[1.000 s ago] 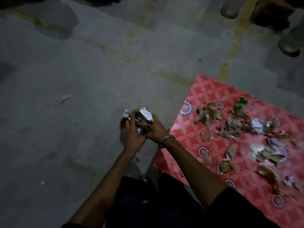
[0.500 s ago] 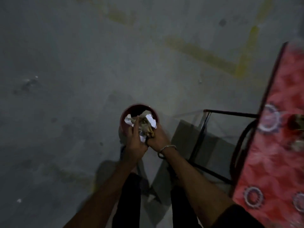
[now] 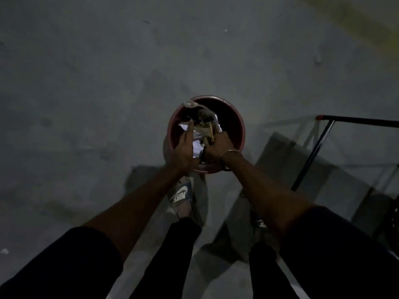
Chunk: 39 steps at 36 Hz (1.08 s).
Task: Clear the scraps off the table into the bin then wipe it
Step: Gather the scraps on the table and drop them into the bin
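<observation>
The grey concrete floor (image 3: 90,87) fills nearly the whole view, and on it, just past centre toward one o'clock, stands one round red bin (image 3: 242,134), mouth up, placed close to the person's feet so a load can be dropped straight down. At three o'clock one black metal table frame (image 3: 311,156) runs in from the right edge; the tabletop itself is out of view, so how many scraps remain there cannot be told. Two bare forearms reach up from six o'clock and meet over the bin's near half. The left hand (image 3: 183,149) lies with fingers fairly straight, pressed against the left side of the load, while the right hand (image 3: 218,145), one thin bangle (image 3: 230,153) at its wrist, curls round the other side; together they cup one crumpled bunch of scraps (image 3: 200,134), white paper and brownish bits, directly above the opening, probably held tight so nothing spills onto the floor before release. Individual pieces are too tangled and dim to count. One sandal (image 3: 180,194) shows plainly below the bin at six o'clock.
</observation>
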### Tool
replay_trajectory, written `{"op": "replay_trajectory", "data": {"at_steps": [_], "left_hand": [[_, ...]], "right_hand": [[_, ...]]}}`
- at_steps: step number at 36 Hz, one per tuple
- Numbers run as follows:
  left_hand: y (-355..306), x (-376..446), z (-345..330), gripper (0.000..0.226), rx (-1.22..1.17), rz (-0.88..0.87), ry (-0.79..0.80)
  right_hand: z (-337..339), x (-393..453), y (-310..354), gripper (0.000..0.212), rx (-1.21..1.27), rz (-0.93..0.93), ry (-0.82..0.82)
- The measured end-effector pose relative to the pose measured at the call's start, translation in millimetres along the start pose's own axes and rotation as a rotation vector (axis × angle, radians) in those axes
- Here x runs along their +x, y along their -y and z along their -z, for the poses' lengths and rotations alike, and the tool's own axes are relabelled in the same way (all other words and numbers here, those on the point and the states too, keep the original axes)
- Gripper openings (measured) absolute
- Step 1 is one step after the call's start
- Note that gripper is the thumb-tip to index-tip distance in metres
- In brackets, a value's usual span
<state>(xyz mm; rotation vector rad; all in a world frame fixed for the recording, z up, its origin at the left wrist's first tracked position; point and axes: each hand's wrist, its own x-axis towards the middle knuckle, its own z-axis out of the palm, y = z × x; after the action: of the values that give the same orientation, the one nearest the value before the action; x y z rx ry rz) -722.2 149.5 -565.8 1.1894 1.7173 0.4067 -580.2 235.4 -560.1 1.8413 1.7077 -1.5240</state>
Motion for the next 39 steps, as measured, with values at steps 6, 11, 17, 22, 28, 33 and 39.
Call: {"op": "replay_trajectory", "data": {"at_steps": [6, 11, 17, 22, 28, 33, 39], "left_hand": [[-18.2, -30.9, 4.4, 0.06, 0.16, -0.252, -0.137], [-54.9, -51.1, 32.6, 0.068, 0.139, -0.194, -0.129], [-170.1, -102.2, 95.9, 0.114, -0.116, 0.093, -0.015], [-254.6, -159.9, 124.0, 0.091, -0.117, 0.126, -0.032], [-392.1, -230.1, 158.2, 0.081, -0.078, 0.048, -0.03], [-468.2, -281.1, 167.3, 0.064, -0.143, 0.0, 0.016], [-536.1, -314.1, 130.9, 0.044, -0.125, -0.221, 0.155]], "right_hand": [[7.4, -7.3, -9.3, 0.128, -0.15, -0.018, 0.067], [42.6, -62.4, 23.8, 0.125, -0.01, -0.105, 0.063], [85.4, -139.6, 65.5, 0.069, -0.032, -0.129, -0.005], [154.7, -251.5, 139.8, 0.063, 0.087, -0.049, -0.112], [235.7, -375.4, 188.4, 0.059, 0.232, 0.073, -0.314], [284.5, -461.8, 178.4, 0.076, 0.401, 0.104, -0.494], [334.5, -537.1, 91.9, 0.078, 0.469, 0.024, -0.737]]}}
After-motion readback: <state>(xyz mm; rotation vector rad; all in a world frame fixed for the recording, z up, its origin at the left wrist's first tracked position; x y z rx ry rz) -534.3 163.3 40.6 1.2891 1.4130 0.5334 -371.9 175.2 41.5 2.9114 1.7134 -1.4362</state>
